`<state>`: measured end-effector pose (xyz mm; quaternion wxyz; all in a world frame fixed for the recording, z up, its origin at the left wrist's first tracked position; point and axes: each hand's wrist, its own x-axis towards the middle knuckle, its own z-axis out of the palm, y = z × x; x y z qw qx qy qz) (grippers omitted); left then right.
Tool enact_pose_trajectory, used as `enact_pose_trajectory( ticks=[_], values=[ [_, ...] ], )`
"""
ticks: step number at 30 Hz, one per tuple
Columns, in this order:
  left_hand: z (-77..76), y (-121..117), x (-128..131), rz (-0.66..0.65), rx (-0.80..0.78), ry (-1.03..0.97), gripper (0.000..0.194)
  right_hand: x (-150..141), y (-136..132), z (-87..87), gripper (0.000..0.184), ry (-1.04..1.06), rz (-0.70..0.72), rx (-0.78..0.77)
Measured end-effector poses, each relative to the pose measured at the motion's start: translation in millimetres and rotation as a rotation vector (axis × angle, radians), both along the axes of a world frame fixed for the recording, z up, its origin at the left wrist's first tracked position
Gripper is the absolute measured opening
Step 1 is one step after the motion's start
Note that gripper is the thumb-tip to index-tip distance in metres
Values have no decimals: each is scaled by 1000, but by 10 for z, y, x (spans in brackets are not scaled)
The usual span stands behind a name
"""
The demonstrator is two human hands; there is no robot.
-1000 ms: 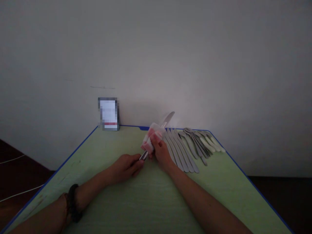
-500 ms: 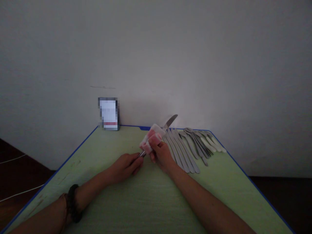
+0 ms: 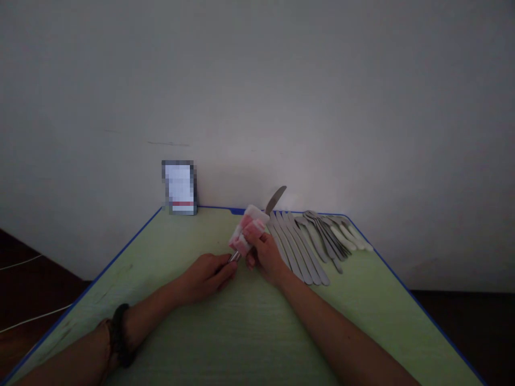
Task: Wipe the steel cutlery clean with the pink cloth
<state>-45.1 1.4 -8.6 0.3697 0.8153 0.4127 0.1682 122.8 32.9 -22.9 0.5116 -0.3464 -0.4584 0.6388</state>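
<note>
My left hand (image 3: 209,274) rests on the green table (image 3: 169,321) and pinches the handle end of a table knife (image 3: 276,199). The knife slants up and away, its blade tip over the table's far edge. My right hand (image 3: 265,254) is closed on a pink and white cloth (image 3: 246,231) wrapped round the middle of the knife. A dark band sits on my left wrist.
A row of knives (image 3: 298,246) lies just right of my right hand, with forks and spoons (image 3: 333,236) beyond them near the far right corner. A blurred card (image 3: 179,187) stands against the white wall at the back left. The table has a blue edge (image 3: 120,249).
The cloth in my right hand has slid a little down the knife toward the handle, and the blade tip has shifted slightly left. My left hand has stayed put.
</note>
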Motion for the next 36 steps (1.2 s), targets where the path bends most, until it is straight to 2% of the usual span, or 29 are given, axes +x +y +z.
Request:
enact_pose_trajectory(
  ticks=[9, 19, 21, 27, 36],
  values=[
    [3, 6, -5, -14, 1, -7, 43, -16, -45, 86, 29, 31, -22, -60],
    [5, -3, -2, -22, 17, 8, 41, -9, -37, 85, 16, 121, -9, -77],
    [6, -4, -1, -20, 22, 7, 40, -7, -40, 90, 21, 140, 14, -69],
    [29, -5, 12, -24, 40, 35, 37, -16, -51, 113, 50, 141, 69, -29],
    [-5, 3, 13, -34, 75, 50, 31, -20, -48, 90, 54, 91, 66, -12]
  ],
)
